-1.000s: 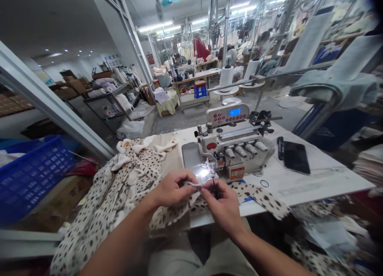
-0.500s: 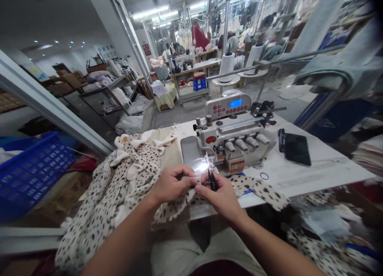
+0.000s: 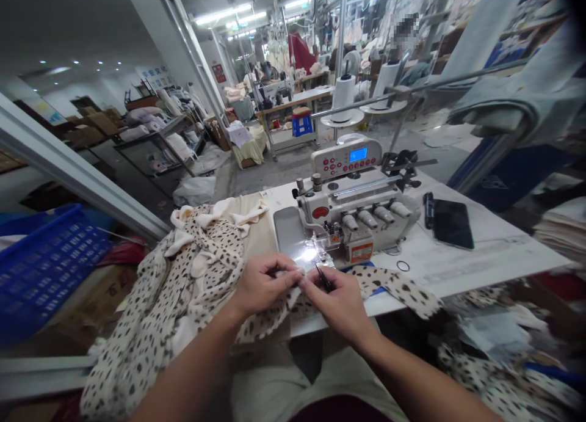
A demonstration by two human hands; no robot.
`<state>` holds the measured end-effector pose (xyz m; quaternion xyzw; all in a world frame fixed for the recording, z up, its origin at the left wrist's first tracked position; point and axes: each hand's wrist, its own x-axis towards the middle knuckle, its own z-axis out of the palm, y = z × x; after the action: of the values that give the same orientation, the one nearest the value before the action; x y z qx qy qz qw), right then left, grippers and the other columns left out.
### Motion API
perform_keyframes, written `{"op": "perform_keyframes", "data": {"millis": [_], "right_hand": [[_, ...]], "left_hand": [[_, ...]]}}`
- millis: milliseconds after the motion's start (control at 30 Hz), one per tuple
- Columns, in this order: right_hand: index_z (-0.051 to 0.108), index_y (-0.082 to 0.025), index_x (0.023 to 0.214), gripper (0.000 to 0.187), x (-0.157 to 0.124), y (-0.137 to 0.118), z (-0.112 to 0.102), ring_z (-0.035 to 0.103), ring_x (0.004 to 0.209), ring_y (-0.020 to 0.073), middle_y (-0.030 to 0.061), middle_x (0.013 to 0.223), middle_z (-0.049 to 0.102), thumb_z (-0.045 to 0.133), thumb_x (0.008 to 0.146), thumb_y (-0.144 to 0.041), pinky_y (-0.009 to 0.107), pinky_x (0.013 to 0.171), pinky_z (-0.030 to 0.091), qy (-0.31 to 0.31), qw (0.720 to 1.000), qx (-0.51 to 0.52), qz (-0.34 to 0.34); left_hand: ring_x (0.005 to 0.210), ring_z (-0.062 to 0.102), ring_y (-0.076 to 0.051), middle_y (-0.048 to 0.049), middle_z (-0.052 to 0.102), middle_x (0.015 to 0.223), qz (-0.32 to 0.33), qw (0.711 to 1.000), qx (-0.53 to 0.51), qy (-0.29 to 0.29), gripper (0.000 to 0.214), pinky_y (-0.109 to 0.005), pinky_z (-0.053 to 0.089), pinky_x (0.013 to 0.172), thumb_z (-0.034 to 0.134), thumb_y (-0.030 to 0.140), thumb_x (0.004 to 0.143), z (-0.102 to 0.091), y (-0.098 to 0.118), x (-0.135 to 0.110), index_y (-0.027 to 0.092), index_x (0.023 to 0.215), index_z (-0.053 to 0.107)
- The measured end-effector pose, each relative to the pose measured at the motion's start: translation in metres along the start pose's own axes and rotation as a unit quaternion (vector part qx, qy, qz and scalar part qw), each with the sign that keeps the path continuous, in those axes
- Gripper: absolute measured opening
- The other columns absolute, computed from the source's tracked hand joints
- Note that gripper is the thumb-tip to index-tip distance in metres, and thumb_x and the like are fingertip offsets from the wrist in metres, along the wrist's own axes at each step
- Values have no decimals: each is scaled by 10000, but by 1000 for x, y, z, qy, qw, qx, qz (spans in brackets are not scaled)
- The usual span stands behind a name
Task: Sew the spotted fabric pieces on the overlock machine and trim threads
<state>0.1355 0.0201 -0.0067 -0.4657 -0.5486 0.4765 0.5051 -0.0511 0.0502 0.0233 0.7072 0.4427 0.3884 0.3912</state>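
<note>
1. Two bare hands meet close together at the near edge of the table (image 3: 485, 257), just in front of the lit foot of an overlock sewing machine (image 3: 352, 211).
2. The left hand (image 3: 265, 286) has its grip closed, thumb and fingers together, pinching a fold of cream spotted fabric (image 3: 201, 257).
3. The right hand (image 3: 339, 303) has its grip clamped on small black thread snips (image 3: 324, 278), whose tips point up toward the machine. Whether their blades are apart is too small to tell.
4. The two grips almost touch, with the fabric running between them. From the left grip it spreads in a loose heap and hangs over the table edge. From the right grip a spotted strip (image 3: 396, 291) lies across the tabletop.
5. Right of the grips, well apart from them, a black smartphone (image 3: 453, 224) lies on the table, with a thin black ring (image 3: 403, 265) nearer by.
6. Left of the grips, beyond the fabric heap, stands a blue plastic crate (image 3: 46, 269).
</note>
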Motion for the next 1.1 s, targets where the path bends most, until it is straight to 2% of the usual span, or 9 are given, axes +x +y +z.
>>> {"op": "perform_keyframes", "data": {"millis": [133,233,300,433,733,833,933,1033,1100], "right_hand": [[598,-171,636,258,-1,-1,2,443,542,109,-26,589,540,711,786,-347,225,525,357,34,999,12,3],[633,-163,757,231,-3,-1,0,420,528,99,-35,618,538,744,742,-365,213,507,354,65,995,58,41],[653,-155,835,268,-4,0,-5,428,538,101,-32,643,546,749,740,-387,212,514,363,47,992,88,71],[602,-170,685,278,-6,5,-19,411,551,107,-37,592,492,699,802,-403,209,511,345,20,995,66,68],[693,-176,725,267,-4,34,-18,519,505,129,-7,591,614,691,811,-429,213,500,432,173,983,-62,30],[661,-178,716,292,-4,38,-15,524,491,129,-5,591,614,718,789,-454,216,485,452,196,979,-36,46],[617,-186,711,321,-2,36,-15,518,490,127,-15,590,587,745,769,-475,217,472,455,197,979,4,62],[580,-197,699,335,-1,36,-16,497,494,123,-28,587,553,750,763,-478,217,464,444,184,980,27,69],[568,-201,705,338,-1,37,-20,493,503,126,-28,593,552,751,766,-479,222,469,443,171,982,32,69]], "left_hand": [[717,666,-148,-53,732,798,-20,999,3,34,216,-244,529,687,792,350,792,8,-1,0,151,786,708],[670,653,-132,-31,718,762,-25,998,10,54,242,-221,516,640,822,352,755,14,4,3,155,809,693],[683,659,-127,-18,722,769,-9,999,20,48,228,-209,513,646,826,339,754,18,9,5,165,818,693],[703,667,-122,-2,737,793,17,997,75,-2,167,-202,497,654,802,323,787,22,17,13,190,845,718],[693,613,-131,27,682,746,32,972,233,5,97,-241,457,661,754,202,825,43,8,34,194,801,661],[777,610,-162,-5,661,782,65,959,274,16,129,-270,466,704,758,214,827,47,8,35,185,774,644],[827,593,-184,-46,634,818,144,937,317,33,121,-299,469,729,660,219,906,51,10,30,176,793,655],[831,591,-184,-65,646,851,217,915,341,-3,181,-314,481,739,511,150,967,57,13,21,181,953,689],[878,597,-198,-85,659,913,229,906,356,-17,214,-336,496,769,498,122,948,61,15,16,175,1052,678]]}}
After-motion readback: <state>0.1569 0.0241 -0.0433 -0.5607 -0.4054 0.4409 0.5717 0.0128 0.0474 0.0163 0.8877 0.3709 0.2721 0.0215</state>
